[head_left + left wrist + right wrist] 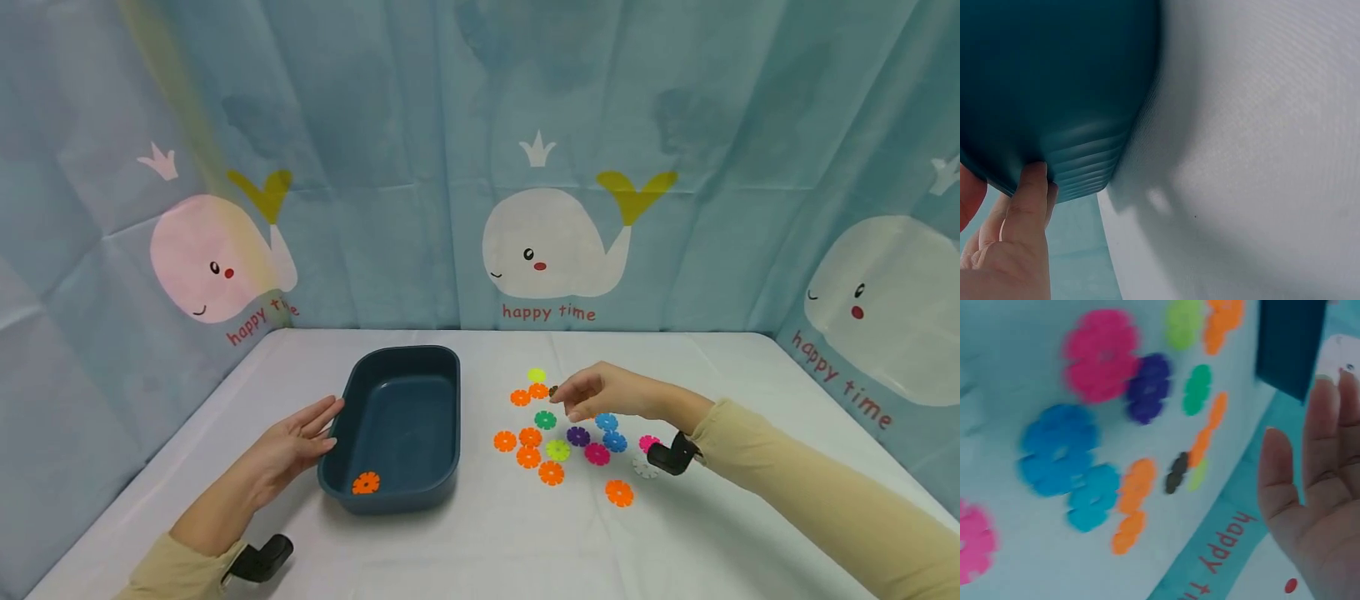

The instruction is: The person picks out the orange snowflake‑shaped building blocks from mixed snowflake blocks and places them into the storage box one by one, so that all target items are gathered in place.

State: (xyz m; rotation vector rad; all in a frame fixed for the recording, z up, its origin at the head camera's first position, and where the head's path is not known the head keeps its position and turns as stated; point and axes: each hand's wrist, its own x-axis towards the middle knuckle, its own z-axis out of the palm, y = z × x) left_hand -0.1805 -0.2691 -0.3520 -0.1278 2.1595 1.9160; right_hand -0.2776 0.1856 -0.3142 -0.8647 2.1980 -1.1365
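Left hand [291,448], fingers straight, rests against left side of tub [397,503], presumably steadying it, orange disc [366,482] inside at near end; right hand [611,392], empty, fingers relaxed, hovers over loose discs [551,473] on worktop [517,546] to right, probably within easy reach.

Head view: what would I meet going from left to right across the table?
Left hand, dark blue bin, leftmost orange disc on the table, green disc, purple disc, white disc, right sleeve.
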